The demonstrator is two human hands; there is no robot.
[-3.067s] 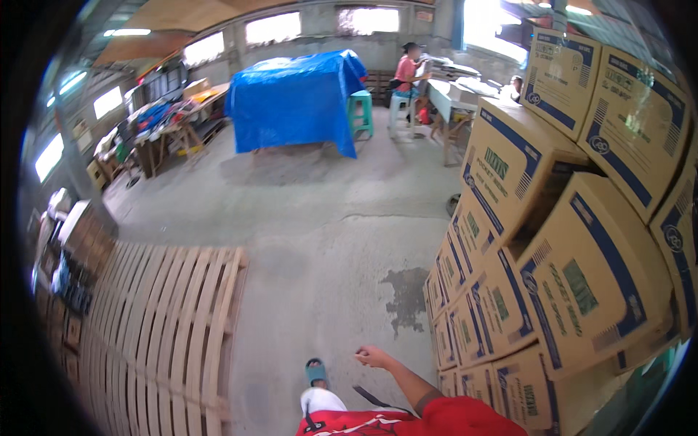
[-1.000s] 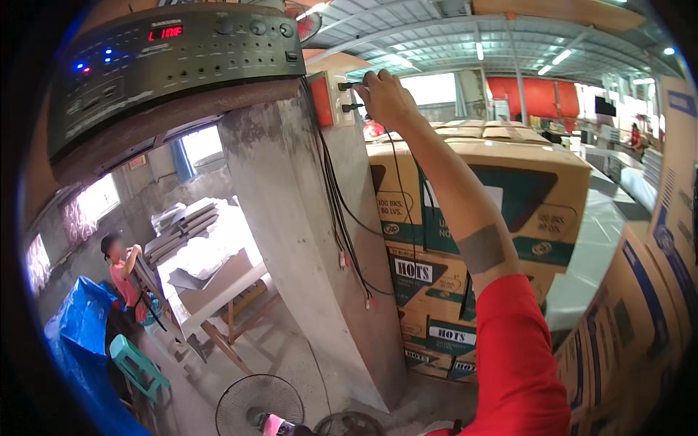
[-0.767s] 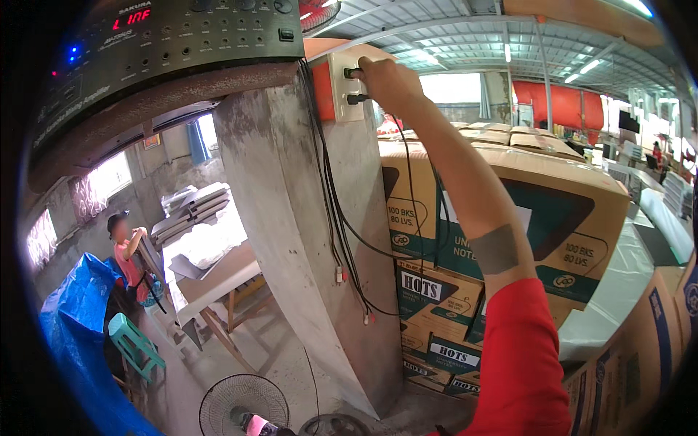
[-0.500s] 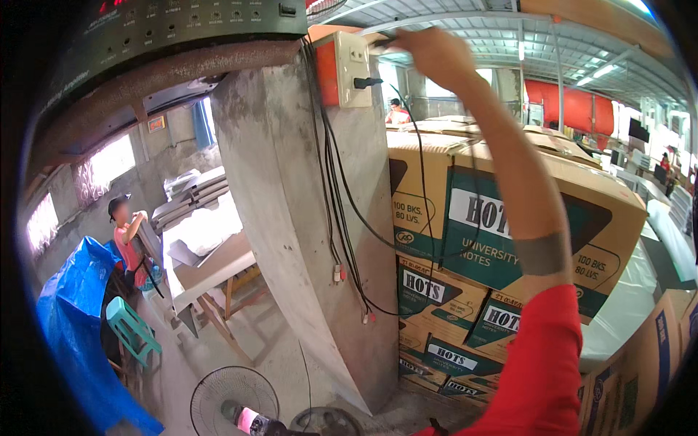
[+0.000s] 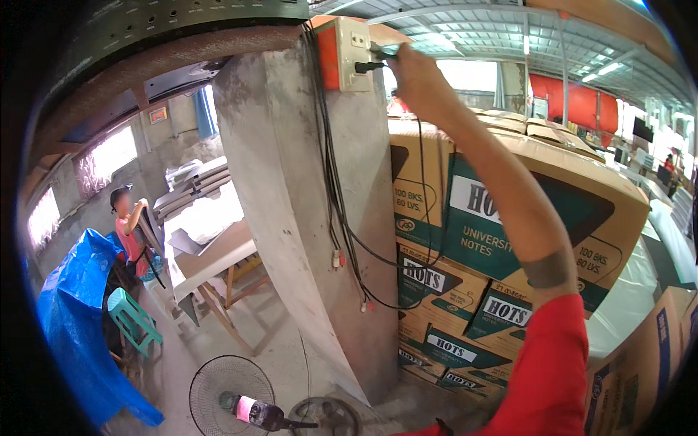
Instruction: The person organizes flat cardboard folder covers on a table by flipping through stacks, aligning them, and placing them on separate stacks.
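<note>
A cream outlet box (image 5: 354, 51) with an orange side is fixed high on a concrete pillar (image 5: 283, 182). One black plug (image 5: 368, 67) sits in its lower part. My right hand (image 5: 420, 83) is raised beside the box, fingers pinched around a second black plug (image 5: 385, 53). That plug's tip is close to the box face; whether it touches a socket I cannot tell. A dark cord (image 5: 422, 167) hangs down below my hand in a loop. Several black cables (image 5: 327, 160) run down the pillar, some with red and white ends. My left hand is out of view.
Stacked cartons (image 5: 480, 211) stand right of the pillar, under my arm. An amplifier (image 5: 167, 22) rests on a shelf at upper left. Below are a fan (image 5: 233, 396), a green stool (image 5: 134, 320) and a blue tarp (image 5: 80, 320). A person (image 5: 129, 225) stands by a table (image 5: 207, 251).
My right hand has come down and closer to the outlet box, bringing the plug nearer its face. The hanging cord has shifted with it, and the view has moved slightly.
</note>
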